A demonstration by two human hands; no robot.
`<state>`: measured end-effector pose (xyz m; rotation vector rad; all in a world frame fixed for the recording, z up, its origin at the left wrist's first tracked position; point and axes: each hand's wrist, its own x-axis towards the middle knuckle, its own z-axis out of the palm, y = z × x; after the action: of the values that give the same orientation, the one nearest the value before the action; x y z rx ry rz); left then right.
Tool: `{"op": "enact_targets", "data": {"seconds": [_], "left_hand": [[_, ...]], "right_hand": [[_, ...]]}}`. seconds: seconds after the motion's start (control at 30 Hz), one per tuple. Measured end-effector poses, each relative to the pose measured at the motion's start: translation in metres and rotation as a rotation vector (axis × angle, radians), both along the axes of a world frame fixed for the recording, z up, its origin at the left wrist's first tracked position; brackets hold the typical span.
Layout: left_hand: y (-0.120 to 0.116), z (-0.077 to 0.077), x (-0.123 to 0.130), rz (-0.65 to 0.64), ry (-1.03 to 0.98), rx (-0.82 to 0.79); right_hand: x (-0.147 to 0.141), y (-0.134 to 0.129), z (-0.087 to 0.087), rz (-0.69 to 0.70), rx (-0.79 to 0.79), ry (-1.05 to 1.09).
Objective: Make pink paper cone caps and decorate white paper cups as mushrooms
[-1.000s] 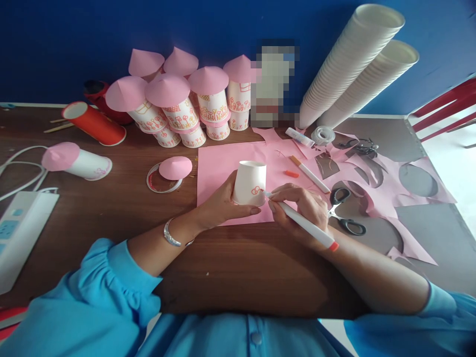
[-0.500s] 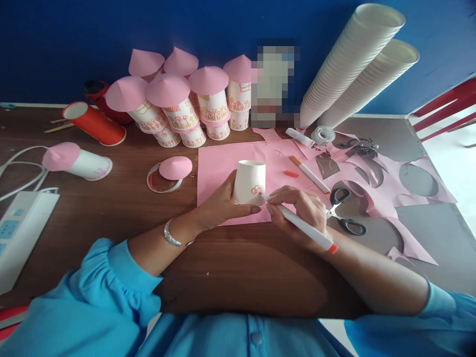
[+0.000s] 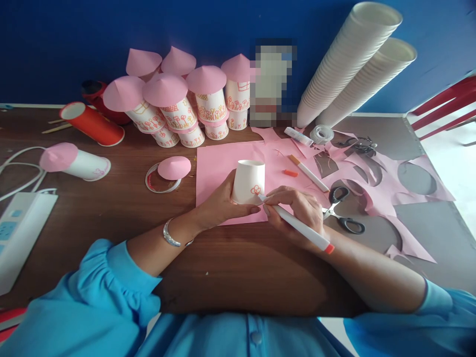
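My left hand [image 3: 219,201] is wrapped round a white paper cup [image 3: 247,176], held upside down above a pink paper sheet [image 3: 211,163]. A small red-orange flower outline shows low on the cup's side. In my right hand [image 3: 297,210] is a white marker pen [image 3: 305,229] with a red-orange end, its tip at the flower drawing. The orange pen cap [image 3: 291,173] lies on the pink sheet behind that hand. Close by is a second marker with a brown cap [image 3: 308,173]. Black-handled scissors [image 3: 339,213] lie just right of my right hand.
Several decorated cup towers with pink cone roofs [image 3: 165,89] stand at the back. Two tall cup stacks [image 3: 345,64] lean against the blue wall. Pink paper offcuts [image 3: 394,193] and a tape roll [image 3: 322,134] lie right. A power strip [image 3: 22,233] and tape ring [image 3: 150,181] are left.
The marker tip has shifted slightly left and down along the cup, and the flower outline has more petal lines. My left hand keeps its hold on the cup.
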<state>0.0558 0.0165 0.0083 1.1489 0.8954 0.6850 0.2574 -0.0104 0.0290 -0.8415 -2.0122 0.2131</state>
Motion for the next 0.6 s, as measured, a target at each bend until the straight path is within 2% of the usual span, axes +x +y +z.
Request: {"op": "enact_targets", "data": {"seconds": [0.17, 0.33, 0.6], "left_hand": [[0.0, -0.002, 0.0, -0.001, 0.006, 0.009], [0.0, 0.0, -0.001, 0.01, -0.005, -0.009], [0.002, 0.0, -0.001, 0.042, -0.209, -0.079]], "right_hand": [[0.0, 0.0, 0.002, 0.014, -0.01, 0.022], [0.006, -0.003, 0.006, 0.035, -0.075, 0.139], [0.008, 0.007, -0.021, -0.01, -0.109, 0.425]]}}
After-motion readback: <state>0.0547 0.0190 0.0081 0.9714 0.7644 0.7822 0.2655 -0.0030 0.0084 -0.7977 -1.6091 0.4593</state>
